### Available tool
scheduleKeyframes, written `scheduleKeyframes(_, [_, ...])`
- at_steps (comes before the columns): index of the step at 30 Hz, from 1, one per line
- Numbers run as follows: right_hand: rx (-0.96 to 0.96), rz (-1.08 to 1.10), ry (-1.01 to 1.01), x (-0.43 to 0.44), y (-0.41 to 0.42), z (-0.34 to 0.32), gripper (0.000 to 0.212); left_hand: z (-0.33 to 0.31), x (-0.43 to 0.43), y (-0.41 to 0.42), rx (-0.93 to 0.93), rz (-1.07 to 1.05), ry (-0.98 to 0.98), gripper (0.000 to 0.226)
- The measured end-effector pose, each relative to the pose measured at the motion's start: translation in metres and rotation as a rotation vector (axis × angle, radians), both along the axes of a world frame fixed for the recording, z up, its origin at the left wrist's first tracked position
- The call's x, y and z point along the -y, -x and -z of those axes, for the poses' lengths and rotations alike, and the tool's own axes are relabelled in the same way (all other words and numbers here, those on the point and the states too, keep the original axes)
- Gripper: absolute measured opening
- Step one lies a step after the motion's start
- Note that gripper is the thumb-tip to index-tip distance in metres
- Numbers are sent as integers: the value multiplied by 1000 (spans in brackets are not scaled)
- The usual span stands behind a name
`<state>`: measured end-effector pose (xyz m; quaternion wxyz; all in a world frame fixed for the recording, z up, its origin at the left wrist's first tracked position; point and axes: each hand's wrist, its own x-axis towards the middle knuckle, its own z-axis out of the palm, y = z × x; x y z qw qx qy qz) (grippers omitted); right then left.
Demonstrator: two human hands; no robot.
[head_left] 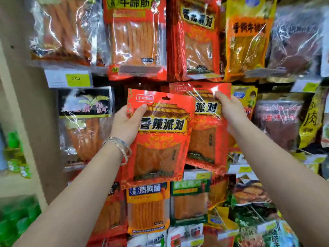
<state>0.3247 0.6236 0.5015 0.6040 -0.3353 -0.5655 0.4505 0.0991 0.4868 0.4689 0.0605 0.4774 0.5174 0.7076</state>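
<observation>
Nearer red packet (160, 139) is pinched at its upper left edge by the left hand (126, 125), thumb on the front. A matching farther packet (207, 139) is gripped near its top right corner by the right hand (229, 111). The nearer red packet overlaps the farther packet's left side, and both cover the middle of a shop rack (117, 86) crowded with hanging bags. A black-topped bag (85, 122) hangs just left, a yellow bag (244, 100) just right, and an orange-labelled bag (147, 207) and green-topped bag (189, 202) hang below. A price tag (68, 78) sits toward the rack's upper left. Bangles (121, 147) circle the left wrist.
</observation>
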Motion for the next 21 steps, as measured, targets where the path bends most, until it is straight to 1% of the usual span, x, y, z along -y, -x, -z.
scheduleKeyframes(1, [2,4,2,-2,3,-2,65,-1,-4,1,-10,11,-1,15])
scheduleKeyframes(5, [6,-5,65,-19,11,-5,51,-3,-15,1,15,39,-21,14])
scheduleKeyframes(7, [16,-8,65,-28,12,-5,27,-3,-19,-1,31,57,-21,15])
scheduleKeyframes(8, [16,-14,72,-33,12,-4,20,-4,-21,-3,32,61,-23,16])
scheduleKeyframes(9, [24,-12,80,-37,13,-2,23,-3,-24,-4,27,62,-29,17])
scheduleKeyframes(11, [68,38,85,-45,14,3,47,-4,-27,-8,25,62,-37,20])
scheduleKeyframes(12, [94,90,47,-48,15,6,55,-4,-29,-10,29,66,-32,22])
scheduleKeyframes(14, [168,207,-78,-46,11,10,59,-3,-34,-13,41,82,-3,18])
scheduleKeyframes(17, [295,263,-318,-42,2,18,69,-1,-43,-19,71,103,37,11])
scheduleKeyframes(18, [319,284,-390,-40,-1,21,69,-1,-44,-23,91,108,36,10])
scheduleKeyframes(19, [303,287,-442,-35,-3,24,64,-1,-47,-26,104,112,32,11])
scheduleKeyframes(21, [184,198,-442,-29,-3,27,45,-2,-51,-35,105,112,25,17])
